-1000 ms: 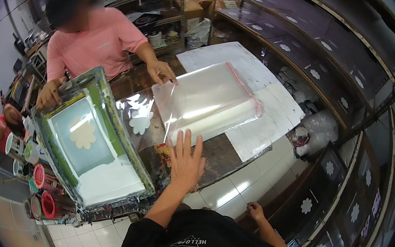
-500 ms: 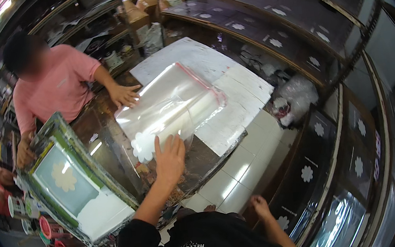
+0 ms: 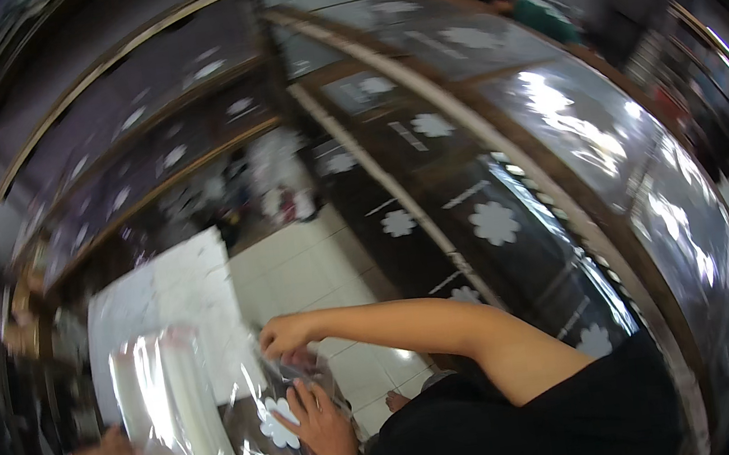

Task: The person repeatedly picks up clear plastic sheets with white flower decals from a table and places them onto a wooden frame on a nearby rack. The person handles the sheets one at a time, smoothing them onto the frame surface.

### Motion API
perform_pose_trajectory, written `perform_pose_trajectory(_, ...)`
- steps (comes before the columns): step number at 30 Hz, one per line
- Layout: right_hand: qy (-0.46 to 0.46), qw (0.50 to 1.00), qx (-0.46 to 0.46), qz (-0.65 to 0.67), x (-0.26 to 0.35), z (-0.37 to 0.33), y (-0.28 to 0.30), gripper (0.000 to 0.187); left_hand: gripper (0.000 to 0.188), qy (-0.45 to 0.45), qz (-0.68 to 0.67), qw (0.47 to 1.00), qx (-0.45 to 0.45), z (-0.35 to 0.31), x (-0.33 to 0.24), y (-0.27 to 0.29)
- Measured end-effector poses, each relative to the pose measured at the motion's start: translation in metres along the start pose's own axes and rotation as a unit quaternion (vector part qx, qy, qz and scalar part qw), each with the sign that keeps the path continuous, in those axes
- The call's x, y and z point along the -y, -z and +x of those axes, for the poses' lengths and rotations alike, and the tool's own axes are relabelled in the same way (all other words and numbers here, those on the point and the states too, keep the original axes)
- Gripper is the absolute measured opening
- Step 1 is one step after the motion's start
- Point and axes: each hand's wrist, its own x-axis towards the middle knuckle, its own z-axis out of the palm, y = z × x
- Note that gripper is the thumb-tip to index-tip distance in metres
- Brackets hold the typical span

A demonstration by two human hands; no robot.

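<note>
A stack of clear plastic film sheets (image 3: 155, 408) lies on the table, its surface full of glare. A clear sheet with a white flower print (image 3: 277, 423) sits at the stack's near right. My left hand (image 3: 323, 423) rests beside the flower, fingers spread and touching the film. Just beyond it my right hand (image 3: 289, 335) is closed on the clear sheet's edge, lifting that part a little. Motion blur softens the fingertips. Another person's hand (image 3: 111, 449), with a pink sleeve, is by the stack's left side.
White boards (image 3: 162, 284) cover the table's far part. Racks with flower-printed sheets (image 3: 496, 222) stand close on the right, and more shelves (image 3: 175, 164) run along the back. A plastic-wrapped bundle (image 3: 288, 196) is beneath them. Tiled floor (image 3: 288, 269) shows between table and racks.
The view has swung right toward the racks. My right hand has come from beside my body to the sheet and closed on its edge. The screen frame has left the view.
</note>
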Motion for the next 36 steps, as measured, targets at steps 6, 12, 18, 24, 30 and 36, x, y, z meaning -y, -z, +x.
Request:
perform_pose_trajectory(6,0.097,0.907,-0.004,-0.409,0.075,-0.025,0.012,0.021,0.056,-0.05,-0.074,0.996,-0.03,0.01,-0.041,0.023)
perform_pose_trajectory(12,0.011,0.874,-0.031,-0.485,0.195,-0.118,0.051,0.022,0.046,-0.155,-0.189,0.921,-0.304,0.02,-0.075,0.116)
perform_pose_trajectory(18,0.069,0.759,-0.216,-0.61,0.262,-0.387,0.053,0.036,0.039,-0.047,-0.287,0.831,-0.473,0.008,-0.068,0.134)
perform_pose_trajectory(24,-0.038,0.783,-0.418,-0.459,0.261,-0.632,-0.019,0.031,0.043,-0.022,-0.418,0.875,-0.243,-0.014,-0.084,0.052)
perform_pose_trajectory(30,-0.123,0.759,-0.589,-0.249,0.144,-0.748,-0.007,0.022,0.03,-0.102,-0.395,0.913,-0.007,-0.071,-0.123,-0.063)
perform_pose_trajectory(36,-0.195,0.744,-0.62,-0.154,0.055,-0.808,0.007,0.02,0.025,-0.16,-0.401,0.884,0.18,-0.176,-0.135,-0.156)
